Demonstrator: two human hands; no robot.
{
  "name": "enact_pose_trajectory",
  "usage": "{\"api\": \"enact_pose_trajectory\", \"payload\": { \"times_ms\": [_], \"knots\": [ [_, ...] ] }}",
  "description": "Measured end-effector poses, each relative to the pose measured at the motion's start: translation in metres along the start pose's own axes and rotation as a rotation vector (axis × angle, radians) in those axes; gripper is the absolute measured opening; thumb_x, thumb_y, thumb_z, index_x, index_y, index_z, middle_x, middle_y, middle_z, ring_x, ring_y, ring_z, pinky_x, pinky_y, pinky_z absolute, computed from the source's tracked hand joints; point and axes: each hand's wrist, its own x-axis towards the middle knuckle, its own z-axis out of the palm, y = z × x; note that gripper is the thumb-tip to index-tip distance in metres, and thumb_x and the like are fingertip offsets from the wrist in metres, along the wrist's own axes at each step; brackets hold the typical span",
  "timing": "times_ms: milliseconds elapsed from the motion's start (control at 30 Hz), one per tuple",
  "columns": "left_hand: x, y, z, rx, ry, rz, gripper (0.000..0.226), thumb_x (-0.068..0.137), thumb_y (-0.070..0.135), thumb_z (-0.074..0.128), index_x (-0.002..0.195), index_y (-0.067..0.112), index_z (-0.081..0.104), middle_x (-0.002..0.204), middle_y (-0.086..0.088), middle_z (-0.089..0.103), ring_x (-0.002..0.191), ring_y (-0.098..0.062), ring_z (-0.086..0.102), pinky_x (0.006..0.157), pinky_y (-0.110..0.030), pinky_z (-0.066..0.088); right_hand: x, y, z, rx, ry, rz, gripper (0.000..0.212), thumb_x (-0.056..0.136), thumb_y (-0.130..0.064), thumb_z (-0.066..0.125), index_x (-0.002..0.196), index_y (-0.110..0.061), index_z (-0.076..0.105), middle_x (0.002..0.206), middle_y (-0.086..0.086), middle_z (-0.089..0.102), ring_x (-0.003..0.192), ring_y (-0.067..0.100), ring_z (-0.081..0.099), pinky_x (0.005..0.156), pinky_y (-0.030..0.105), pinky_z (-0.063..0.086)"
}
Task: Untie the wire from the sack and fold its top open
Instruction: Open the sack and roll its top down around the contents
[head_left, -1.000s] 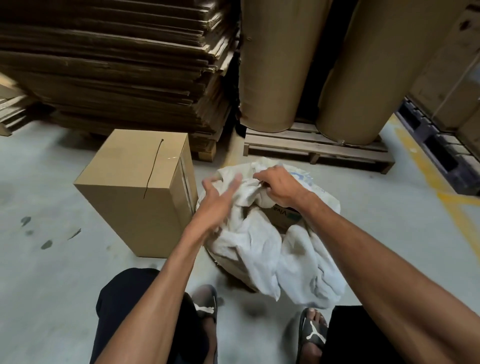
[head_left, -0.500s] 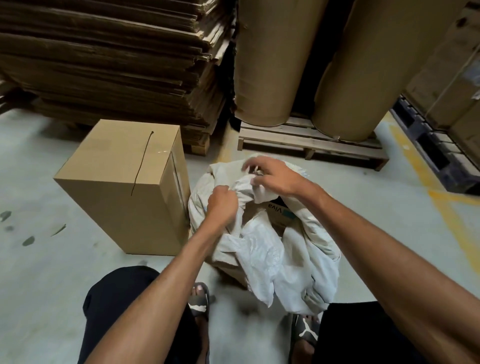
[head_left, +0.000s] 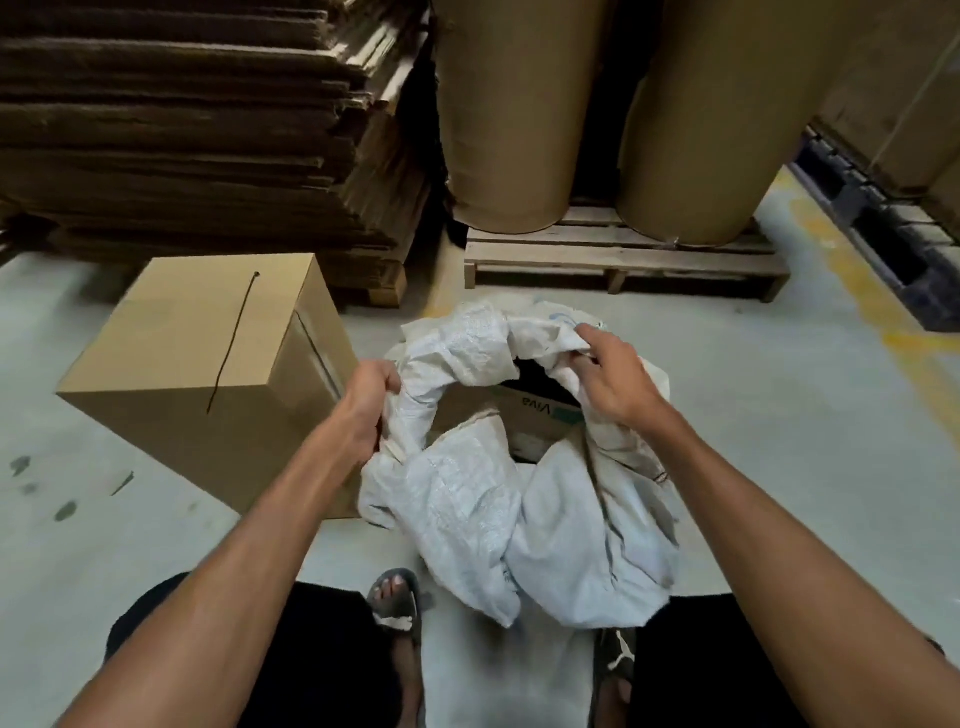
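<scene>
- Sack (head_left: 467, 499), white and woven, stands on the concrete floor (head_left: 779, 415) between the person's feet, its mouth spread wide and its top cloth rolled outward and hanging down the near side.
- Left hand (head_left: 366, 402) is clenched on the left rim of the sack; right hand (head_left: 610, 379) pinches the far right rim.
- Inside the mouth shows a carton (head_left: 540, 410) printed "Viva".
- Wire (head_left: 231, 340), thin and dark, lies loose on top of a cardboard box (head_left: 208, 374) touching the sack's left side.
- Beyond stand flattened cardboard stacks (head_left: 197, 119) and two paper rolls (head_left: 519, 104) on a wooden pallet (head_left: 623, 260).
</scene>
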Motion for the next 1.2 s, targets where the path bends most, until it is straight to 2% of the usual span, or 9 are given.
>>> {"api": "enact_pose_trajectory", "payload": {
  "times_ms": [133,233,433,633,767,867,967,1067,1200],
  "knots": [
    [0.016,0.016,-0.004,0.152,-0.102,0.130,0.038,0.076,0.025,0.050,0.104,0.005,0.066,0.114,-0.013,0.070,0.107,-0.032,0.062,0.096,-0.046,0.049,0.021,0.005,-0.019,0.340,-0.090,0.155,0.023,0.096,-0.008,0.059,0.076,-0.018,0.060,0.070,-0.008,0.060,0.062,0.005,0.052,0.067,0.028,0.040],
    [0.023,0.017,0.010,0.477,-0.173,0.326,0.080,0.077,0.042,0.055,0.154,0.041,0.033,0.153,-0.009,0.038,0.137,-0.029,0.042,0.113,-0.056,0.038,0.027,0.011,-0.029,0.380,-0.165,0.261,0.021,0.099,-0.015,0.060,0.078,-0.014,0.062,0.070,0.002,0.060,0.060,0.013,0.051,0.060,0.030,0.037],
    [0.015,0.014,0.063,1.014,0.109,0.999,0.096,0.070,0.051,0.062,0.157,0.034,0.025,0.138,-0.005,0.042,0.123,-0.022,0.043,0.103,-0.047,0.042,0.043,0.012,-0.030,0.468,-0.253,0.340,0.019,0.096,-0.019,0.063,0.080,-0.013,0.069,0.067,0.000,0.064,0.053,0.011,0.054,0.058,0.031,0.039],
    [0.046,0.007,0.089,1.481,0.294,0.912,0.047,0.098,0.035,0.059,0.138,0.013,0.047,0.120,-0.014,0.062,0.099,-0.033,0.062,0.076,-0.042,0.048,0.046,0.014,-0.018,0.505,-0.325,0.537,0.024,0.088,-0.030,0.063,0.089,-0.010,0.076,0.080,0.009,0.073,0.077,0.025,0.064,0.075,0.039,0.049],
    [0.057,0.007,0.092,1.164,0.208,0.735,0.010,0.095,0.010,0.053,0.104,0.014,0.054,0.103,-0.013,0.067,0.090,-0.035,0.061,0.066,-0.039,0.040,0.045,0.014,-0.018,0.480,-0.354,0.529,0.025,0.086,-0.035,0.066,0.089,-0.013,0.076,0.078,0.004,0.077,0.073,0.020,0.069,0.071,0.034,0.051],
    [0.063,0.018,0.088,0.906,0.162,0.555,0.013,0.097,0.009,0.048,0.091,0.017,0.056,0.101,-0.012,0.067,0.096,-0.034,0.057,0.073,-0.037,0.039,0.039,0.008,-0.019,0.473,-0.256,0.344,0.015,0.094,-0.029,0.065,0.090,-0.017,0.072,0.082,-0.005,0.075,0.077,0.016,0.066,0.072,0.031,0.048],
    [0.069,0.030,0.081,0.629,0.096,0.432,0.019,0.096,0.007,0.051,0.092,0.008,0.069,0.093,-0.008,0.071,0.087,-0.028,0.061,0.073,-0.034,0.046,0.020,-0.007,-0.016,0.156,0.045,0.201,0.031,0.089,-0.056,0.064,0.107,-0.032,0.070,0.094,-0.015,0.072,0.082,0.012,0.066,0.076,0.034,0.050],
    [0.069,0.037,0.075,0.312,0.076,0.231,0.018,0.098,0.004,0.057,0.083,0.007,0.065,0.066,-0.004,0.056,0.054,-0.015,0.049,0.044,-0.019,0.036,0.002,-0.024,-0.016,-0.234,0.258,0.212,0.062,0.083,-0.081,0.050,0.117,-0.030,0.058,0.109,-0.008,0.064,0.094,0.019,0.062,0.084,0.043,0.051],
    [0.068,0.046,0.064,-0.266,0.020,-0.083,0.016,0.099,-0.005,0.055,0.100,0.003,0.069,0.079,-0.011,0.065,0.066,-0.021,0.065,0.059,-0.036,0.055,-0.014,-0.041,-0.007,-0.320,0.346,0.169,0.045,0.098,-0.061,0.046,0.122,-0.024,0.054,0.112,-0.001,0.066,0.098,0.025,0.064,0.083,0.045,0.051]
  ]
}}
